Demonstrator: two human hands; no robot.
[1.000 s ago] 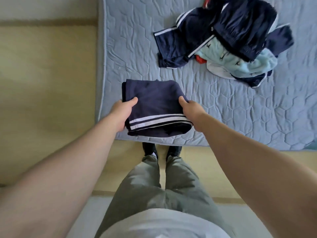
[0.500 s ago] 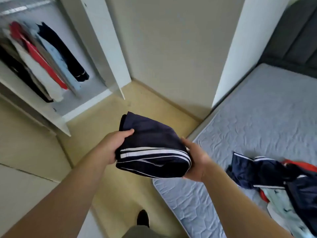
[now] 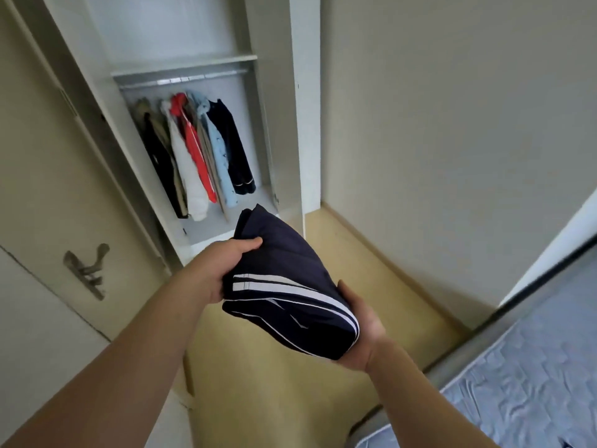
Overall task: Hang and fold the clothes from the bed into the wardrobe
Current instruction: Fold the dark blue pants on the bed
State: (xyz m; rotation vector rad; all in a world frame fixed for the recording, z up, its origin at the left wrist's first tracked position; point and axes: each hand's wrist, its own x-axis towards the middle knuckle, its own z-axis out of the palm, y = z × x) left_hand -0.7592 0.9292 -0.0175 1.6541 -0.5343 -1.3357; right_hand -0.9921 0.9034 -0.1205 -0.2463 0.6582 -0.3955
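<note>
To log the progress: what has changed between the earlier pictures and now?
The folded navy garment, lying on the bed one second ago, was lifted and carried towards the open wardrobe. The left hand and the right hand hold its two sides as before, and it stays folded.

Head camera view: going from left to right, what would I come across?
Door handle → hanging clothes → folded navy garment with white stripes → grey-blue bed.
</note>
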